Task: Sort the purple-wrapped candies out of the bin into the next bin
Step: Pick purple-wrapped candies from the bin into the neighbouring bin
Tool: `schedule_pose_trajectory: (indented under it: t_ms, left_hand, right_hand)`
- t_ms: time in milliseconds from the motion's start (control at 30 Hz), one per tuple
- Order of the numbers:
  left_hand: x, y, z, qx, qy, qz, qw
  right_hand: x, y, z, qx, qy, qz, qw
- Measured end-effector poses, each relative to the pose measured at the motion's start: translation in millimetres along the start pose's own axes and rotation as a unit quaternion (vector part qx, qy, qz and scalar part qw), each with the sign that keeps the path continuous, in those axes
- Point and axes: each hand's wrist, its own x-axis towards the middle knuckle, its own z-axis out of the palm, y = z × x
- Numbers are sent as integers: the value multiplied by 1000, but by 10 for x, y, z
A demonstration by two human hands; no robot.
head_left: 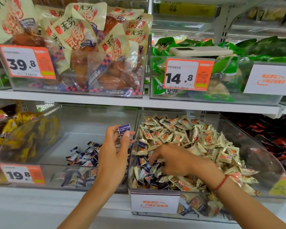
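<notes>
On the lower shelf a clear bin (262,156) is heaped with cream-and-orange wrapped candies (196,138), with several purple-wrapped candies (153,179) mixed in at its front left. The clear bin to its left (82,123) holds a small pile of purple-wrapped candies (84,155). My left hand (114,152) is raised over the wall between the two bins and pinches one purple-wrapped candy (123,129) at its fingertips. My right hand (173,160) reaches into the full bin, its fingers curled down among the purple candies; whether they grip one is hidden.
The left bin carries a 19.8 price tag (21,174). A bin of yellow packets (16,134) stands at far left and dark red packets (274,138) at far right. The shelf above (122,101) holds bins of large snack packs (82,52) and green packets (221,66).
</notes>
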Motion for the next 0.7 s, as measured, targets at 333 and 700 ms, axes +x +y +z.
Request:
schedule_pose_trajectory:
  t_ms: [333, 700]
  left_hand:
    - [-48, 100, -74, 54, -48, 19, 997]
    - [5, 65, -12, 5, -19, 33, 999]
  right_hand:
    - [63, 31, 159, -117, 15, -29, 993]
    - [-174, -122, -161, 396, 221, -18, 891]
